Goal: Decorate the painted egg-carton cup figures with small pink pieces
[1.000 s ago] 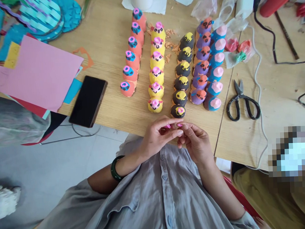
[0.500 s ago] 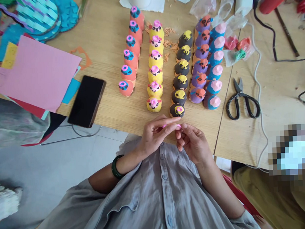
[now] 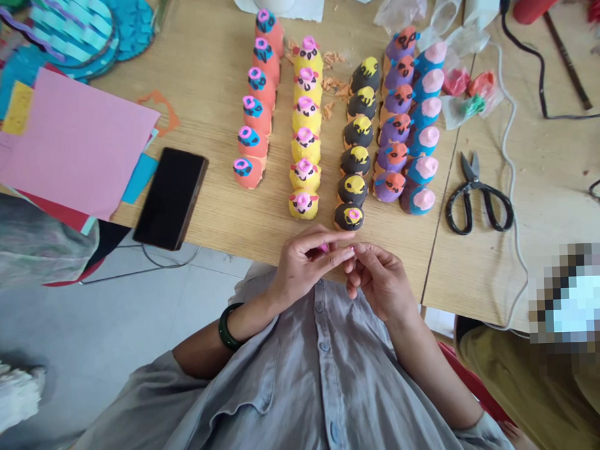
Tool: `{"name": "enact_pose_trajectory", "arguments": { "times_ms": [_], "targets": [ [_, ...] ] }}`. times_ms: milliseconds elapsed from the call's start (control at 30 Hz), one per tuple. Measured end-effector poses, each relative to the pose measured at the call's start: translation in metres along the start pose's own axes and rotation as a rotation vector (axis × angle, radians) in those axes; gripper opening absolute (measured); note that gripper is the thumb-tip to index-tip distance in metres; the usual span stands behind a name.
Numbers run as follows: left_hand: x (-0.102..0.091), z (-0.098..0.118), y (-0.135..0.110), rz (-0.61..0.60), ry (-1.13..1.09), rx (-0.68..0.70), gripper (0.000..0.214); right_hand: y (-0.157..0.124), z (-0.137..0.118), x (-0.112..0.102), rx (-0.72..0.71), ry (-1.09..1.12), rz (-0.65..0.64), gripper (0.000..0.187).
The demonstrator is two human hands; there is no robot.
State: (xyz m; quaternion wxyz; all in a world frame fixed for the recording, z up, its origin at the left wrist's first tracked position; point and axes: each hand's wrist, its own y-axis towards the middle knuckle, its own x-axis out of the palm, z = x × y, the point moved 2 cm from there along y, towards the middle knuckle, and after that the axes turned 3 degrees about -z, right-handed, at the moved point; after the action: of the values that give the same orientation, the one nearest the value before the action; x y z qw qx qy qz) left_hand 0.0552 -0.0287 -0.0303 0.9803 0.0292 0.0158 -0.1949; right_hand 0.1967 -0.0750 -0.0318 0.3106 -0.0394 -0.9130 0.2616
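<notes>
At the table's front edge my left hand (image 3: 301, 264) is closed round a lump of pink modelling clay (image 3: 323, 248), partly hidden by the fingers. My right hand (image 3: 384, 278) meets it fingertip to fingertip, and a tiny speck of the same pink shows in the pinch between them. Just beyond the fingers is a black egg-carton caterpillar (image 3: 359, 162) with yellow patches; its nearest bump carries a pink ring. To its left stand a yellow caterpillar (image 3: 306, 149) and an orange one (image 3: 261, 115). Purple (image 3: 387, 157) and blue (image 3: 422, 142) ones stand on the right.
Black-handled scissors (image 3: 477, 196) lie to the right beside a white cable (image 3: 511, 145). A phone (image 3: 171, 198) and pink paper (image 3: 85, 144) are on the left. Bags of coloured clay (image 3: 472, 88) lie at the back right. People sit on both sides.
The pink piece between my fingertips shows less than before, now only a speck. My hands have barely shifted; the caterpillars stay put.
</notes>
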Motion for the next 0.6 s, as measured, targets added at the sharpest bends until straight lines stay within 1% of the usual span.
{"name": "enact_pose_trajectory", "arguments": {
  "times_ms": [67, 100, 167, 233, 300, 367, 600],
  "targets": [
    [0.0006, -0.0009, -0.0012, -0.011, -0.009, -0.012, 0.033, 0.0005, -0.0002, -0.0003, -0.006, 0.001, 0.013, 0.029],
    [0.0004, -0.0012, -0.0019, -0.001, -0.009, -0.012, 0.036, 0.0008, -0.0003, -0.0004, -0.007, 0.0, 0.017, 0.029],
    [-0.0012, -0.0005, -0.0032, 0.047, 0.011, 0.02, 0.032, 0.0014, -0.0007, -0.0004, -0.007, 0.001, 0.021, 0.029],
    [-0.0035, 0.0017, -0.0042, 0.1, 0.047, 0.098, 0.024, 0.0018, -0.001, -0.0002, -0.003, 0.009, 0.024, 0.029],
    [-0.005, 0.0039, -0.0046, 0.125, 0.083, 0.171, 0.02, 0.0022, -0.0011, 0.0003, 0.002, 0.016, 0.024, 0.029],
    [-0.0052, 0.0049, -0.0045, 0.124, 0.106, 0.197, 0.022, 0.0026, -0.0009, 0.0009, 0.003, 0.014, 0.022, 0.028],
    [0.0001, 0.0038, -0.0039, 0.052, 0.181, 0.236, 0.026, 0.0013, 0.0001, 0.0022, -0.036, -0.059, 0.039, 0.03]
  ]
}}
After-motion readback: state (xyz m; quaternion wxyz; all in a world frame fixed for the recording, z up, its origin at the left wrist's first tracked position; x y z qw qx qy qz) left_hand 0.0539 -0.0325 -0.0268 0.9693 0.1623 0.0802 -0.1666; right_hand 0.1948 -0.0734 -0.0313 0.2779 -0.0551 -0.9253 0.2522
